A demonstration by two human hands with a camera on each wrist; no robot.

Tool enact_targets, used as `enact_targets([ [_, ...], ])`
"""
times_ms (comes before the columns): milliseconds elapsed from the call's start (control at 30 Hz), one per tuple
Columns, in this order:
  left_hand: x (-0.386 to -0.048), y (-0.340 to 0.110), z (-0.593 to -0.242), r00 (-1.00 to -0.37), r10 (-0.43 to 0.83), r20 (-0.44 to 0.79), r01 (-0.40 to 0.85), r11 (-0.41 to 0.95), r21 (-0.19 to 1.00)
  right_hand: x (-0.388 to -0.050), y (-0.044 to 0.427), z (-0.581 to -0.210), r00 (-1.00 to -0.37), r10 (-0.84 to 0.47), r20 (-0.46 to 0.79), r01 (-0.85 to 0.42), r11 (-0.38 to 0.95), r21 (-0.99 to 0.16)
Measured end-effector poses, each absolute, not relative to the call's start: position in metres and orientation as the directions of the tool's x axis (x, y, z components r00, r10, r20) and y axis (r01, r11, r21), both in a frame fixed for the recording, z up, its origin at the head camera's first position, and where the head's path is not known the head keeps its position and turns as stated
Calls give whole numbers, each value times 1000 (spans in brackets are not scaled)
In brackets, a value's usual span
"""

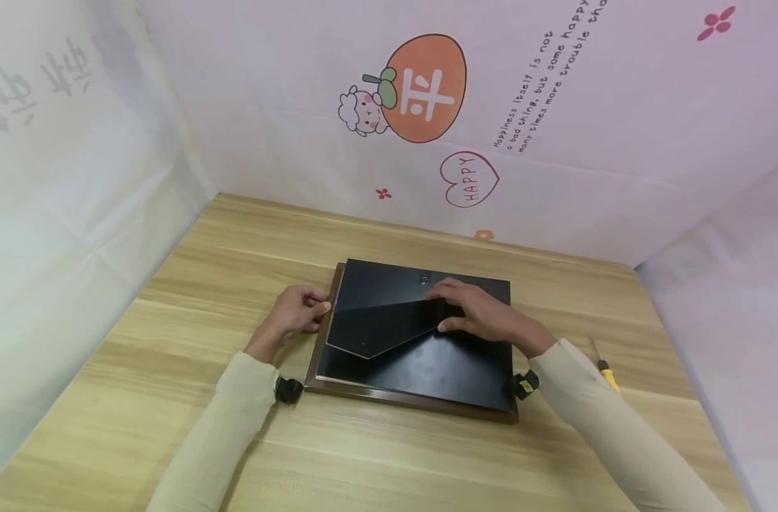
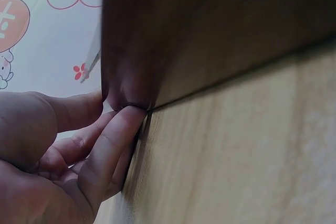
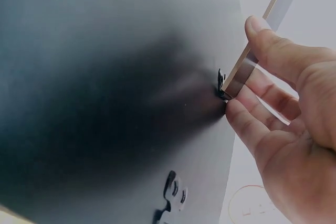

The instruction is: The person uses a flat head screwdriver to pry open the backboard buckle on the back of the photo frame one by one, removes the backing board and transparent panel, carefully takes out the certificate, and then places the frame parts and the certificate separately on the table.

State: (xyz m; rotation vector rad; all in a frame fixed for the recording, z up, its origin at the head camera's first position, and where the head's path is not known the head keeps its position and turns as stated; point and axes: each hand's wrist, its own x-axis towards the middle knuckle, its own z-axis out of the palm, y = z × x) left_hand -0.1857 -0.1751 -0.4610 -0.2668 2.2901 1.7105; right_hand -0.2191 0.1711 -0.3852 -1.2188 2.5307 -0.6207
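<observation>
A brown picture frame (image 1: 313, 366) lies on the table, with a black backing board (image 1: 421, 370) on top, set slightly askew over the frame. From the board rises a black easel stand (image 1: 379, 328), tilted up. My right hand (image 1: 481, 313) pinches this stand between thumb and fingers near its hinged end, as the right wrist view shows on the stand (image 3: 244, 72). At the frame's left side, my left hand (image 1: 296, 311) grips the edge. Close up, the thumb and fingertips meet the frame's brown side (image 2: 210, 30). A small metal hanger (image 3: 176, 192) is fixed on the board.
A screwdriver (image 1: 606, 371) with a yellow and black handle lies to the right, beside my right sleeve (image 1: 609, 419). The wooden table (image 1: 190, 334) reaches a printed white sheet (image 1: 286, 128) at the back. More white sheets hang at both sides.
</observation>
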Motion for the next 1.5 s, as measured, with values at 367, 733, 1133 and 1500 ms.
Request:
enact_targets([
  [367, -187, -175, -461, -943, 18, -332, -313, 288, 905, -208, 177, -366, -606, -795, -14, -653, 507, -563],
  [733, -186, -176, -457, -942, 35, -334, -310, 294, 904, -200, 183, -347, -615, -787, 49, -605, 431, -670],
  [1133, -187, -178, -460, -966, 27, -257, -224, 410, 884, -199, 181, -342, -641, -764, 74, -559, 399, -727],
  [1500, -188, -178, -462, -970, 22, -242, -210, 423, 881, -195, 173, -368, -629, -771, 99, -553, 354, -754],
])
